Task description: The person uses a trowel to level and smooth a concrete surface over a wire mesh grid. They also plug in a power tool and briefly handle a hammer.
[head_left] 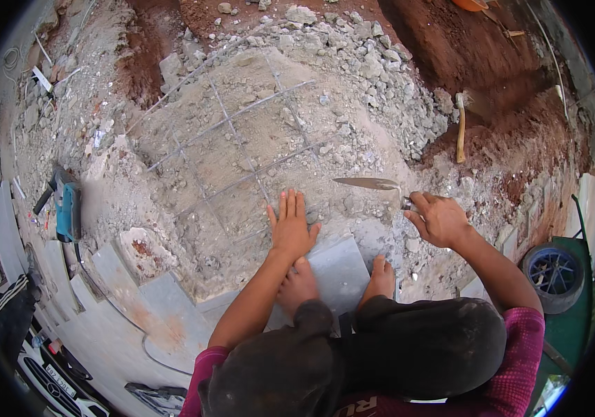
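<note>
My right hand (438,218) grips the handle of a pointed trowel (369,183). Its blade points left, just over the grey rubble. My left hand (292,226) lies flat with its fingers stretched out, at the near edge of a steel rebar mesh (230,124). Whether the palm presses on the mesh or on the gravel beneath, I cannot tell. The mesh is a grid of thin bars, partly sunk in sandy, crushed rubble (353,149). A grey floor tile (339,271) lies under my bare feet, close to the left hand.
At left stands a teal power tool (68,210) with a black cable (113,306) across the tiles. A wooden-handled tool (461,128) leans by a red-earth trench (513,76). A green wheelbarrow with a black wheel (553,271) is at right. Broken concrete (381,62) lies beyond the mesh.
</note>
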`<state>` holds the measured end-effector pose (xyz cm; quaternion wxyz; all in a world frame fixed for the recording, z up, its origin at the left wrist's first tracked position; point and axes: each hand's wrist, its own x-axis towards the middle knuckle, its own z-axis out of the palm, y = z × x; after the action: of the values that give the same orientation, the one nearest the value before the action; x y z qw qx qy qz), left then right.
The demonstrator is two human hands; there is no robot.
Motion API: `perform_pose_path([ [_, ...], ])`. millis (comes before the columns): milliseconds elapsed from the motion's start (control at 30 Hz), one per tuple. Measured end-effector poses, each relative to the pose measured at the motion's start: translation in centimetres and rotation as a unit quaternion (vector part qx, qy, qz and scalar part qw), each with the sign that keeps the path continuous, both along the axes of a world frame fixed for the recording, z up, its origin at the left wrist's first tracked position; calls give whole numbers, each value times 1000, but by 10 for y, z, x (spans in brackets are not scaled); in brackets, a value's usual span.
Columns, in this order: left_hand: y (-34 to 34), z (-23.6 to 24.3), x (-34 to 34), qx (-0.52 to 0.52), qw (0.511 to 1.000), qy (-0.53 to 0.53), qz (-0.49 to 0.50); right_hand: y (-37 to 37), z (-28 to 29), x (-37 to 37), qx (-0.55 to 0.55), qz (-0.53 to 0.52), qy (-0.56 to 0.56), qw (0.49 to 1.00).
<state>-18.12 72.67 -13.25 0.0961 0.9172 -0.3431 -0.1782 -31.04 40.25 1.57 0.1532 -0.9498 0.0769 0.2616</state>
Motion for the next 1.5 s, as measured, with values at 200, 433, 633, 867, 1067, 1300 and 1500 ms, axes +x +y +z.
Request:
perform_pose_path([
  [200, 8, 31, 19, -52, 954, 295, 24, 47, -81, -83, -23, -41, -34, 998],
  [433, 36, 36, -3, -128, 976, 151, 92, 6, -80, -78, -52, -248, -99, 962],
  [633, 37, 36, -8, -123, 955, 213, 164, 47, -91, -50, 3, -2, -43, 999],
  [867, 31, 49, -29, -167, 953, 218, 128, 33, -96, -58, 16, -265, -90, 960],
  [1067, 16, 34, 25, -134, 987, 52, 67, 16, -60, -29, 119, -200, 57, 971],
  [1300, -12, 13, 115, -8, 1000, 12, -11, 18, -111, 16, 226, -172, 22, 959],
  [1500, -26, 5, 149, 62, 988, 139, 6, 47, -131, 55, 420, -474, 30, 774],
])
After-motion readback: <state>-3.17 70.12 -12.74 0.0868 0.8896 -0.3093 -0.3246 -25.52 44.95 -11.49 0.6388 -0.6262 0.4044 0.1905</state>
